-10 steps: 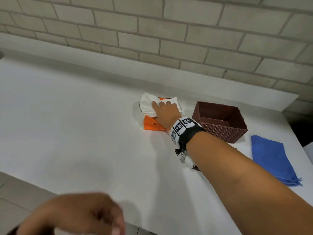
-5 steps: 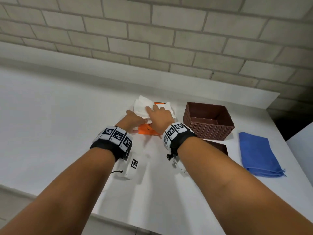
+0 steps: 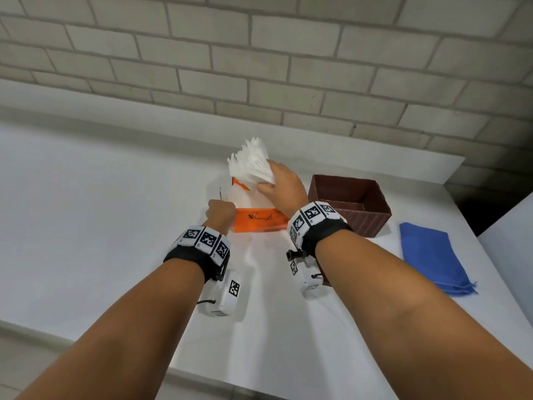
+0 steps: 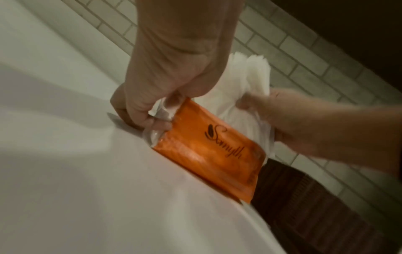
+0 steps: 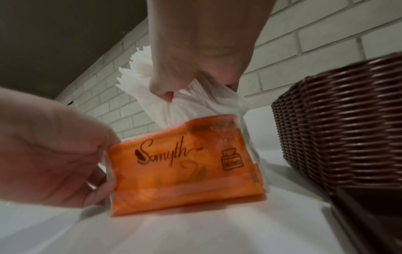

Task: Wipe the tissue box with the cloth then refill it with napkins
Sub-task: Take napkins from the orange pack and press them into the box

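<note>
An orange napkin packet [image 3: 261, 221] lies on the white table [image 3: 86, 226], just left of the open brown wicker tissue box [image 3: 350, 207]. My left hand [image 3: 220, 209] pinches the packet's clear left end [image 4: 155, 130]. My right hand [image 3: 268, 178] grips a fanned stack of white napkins [image 3: 250, 164], raised partly out of the packet's top; their lower ends are still inside the wrapper [image 5: 180, 163]. The blue cloth [image 3: 432, 255] lies folded on the table to the right of the box.
A dark brown flat piece [image 5: 369, 216], perhaps the box lid, lies in front of the wicker box under my right wrist. A brick wall [image 3: 259, 67] rises behind a low ledge. The table's right edge is close to the cloth.
My left hand came up from below the table's edge and took the packet's left end. My right hand has lifted the napkin stack up out of the packet.
</note>
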Tool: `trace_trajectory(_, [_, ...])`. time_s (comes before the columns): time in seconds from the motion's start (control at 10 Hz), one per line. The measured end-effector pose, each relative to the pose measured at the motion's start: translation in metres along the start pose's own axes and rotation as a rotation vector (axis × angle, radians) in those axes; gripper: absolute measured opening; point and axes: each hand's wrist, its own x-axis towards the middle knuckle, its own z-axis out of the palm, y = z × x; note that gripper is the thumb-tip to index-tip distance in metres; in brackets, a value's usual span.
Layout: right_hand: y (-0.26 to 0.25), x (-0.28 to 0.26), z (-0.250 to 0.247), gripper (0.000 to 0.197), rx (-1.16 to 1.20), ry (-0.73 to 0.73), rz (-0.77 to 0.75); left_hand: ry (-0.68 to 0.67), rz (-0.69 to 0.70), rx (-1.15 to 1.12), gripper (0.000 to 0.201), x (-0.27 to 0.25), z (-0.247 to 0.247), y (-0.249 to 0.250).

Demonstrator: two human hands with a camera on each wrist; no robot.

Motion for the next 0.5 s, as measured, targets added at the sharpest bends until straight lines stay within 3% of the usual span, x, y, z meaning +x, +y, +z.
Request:
trace_trajectory(0.2, [-0.007,-0.002,-0.026,0.041,0.283,0.138,0.049,0.12,-0.017,0.242,0.048,-0.022,0.001,0.014])
trace_trajectory(0.3, [-0.008,-0.001,-0.046,0.04,0.44,0.205,0.107,0.242,0.266,0.455,0.061,-0.043,-0.001,0.024])
trace_trajectory(0.4, [-0.006,0.002,-0.066,0.04,0.702,0.295,0.198,0.208,0.727,0.352,0.077,-0.063,0.004,0.04])
trace_trajectory(0.5, [-0.001,0.006,-0.079,0.036,1.048,0.335,0.328,-0.193,0.582,0.016,0.078,-0.08,0.022,0.062])
